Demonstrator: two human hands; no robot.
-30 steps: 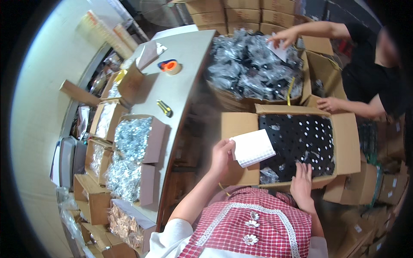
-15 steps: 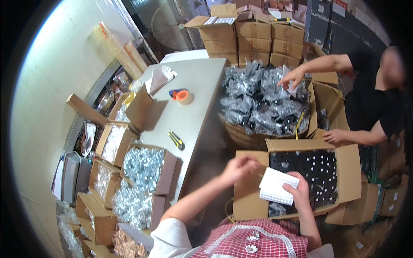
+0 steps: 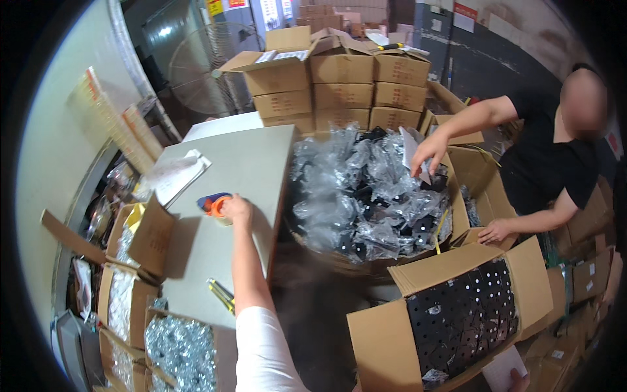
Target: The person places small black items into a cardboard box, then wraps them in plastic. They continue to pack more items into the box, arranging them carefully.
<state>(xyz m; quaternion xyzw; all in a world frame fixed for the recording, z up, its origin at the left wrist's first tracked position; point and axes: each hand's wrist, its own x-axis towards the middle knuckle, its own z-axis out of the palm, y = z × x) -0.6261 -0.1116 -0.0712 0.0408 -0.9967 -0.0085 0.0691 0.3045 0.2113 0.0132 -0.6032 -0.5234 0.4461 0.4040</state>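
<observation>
Indoor light leaves the pale wall [image 3: 55, 124] brightest near the left rim; soft shadows cross the desk [image 3: 261, 160]. Plastic bags [image 3: 385, 186] glint, their left side smeared by blur. Fisheye distortion bends straight edges toward blackened corners.

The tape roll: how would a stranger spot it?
Find the grey table at left. Past the yellow-black cutter, the camera wearer's left hand is at the tape roll. Its orange core sets it apart from the cutter and papers.

Orange-and-blue tape dispenser [image 3: 210, 203] is just sitting on the worktop [image 3: 261, 160], white paper [image 3: 501, 370] is tilted near an open box [image 3: 382, 346].
</observation>
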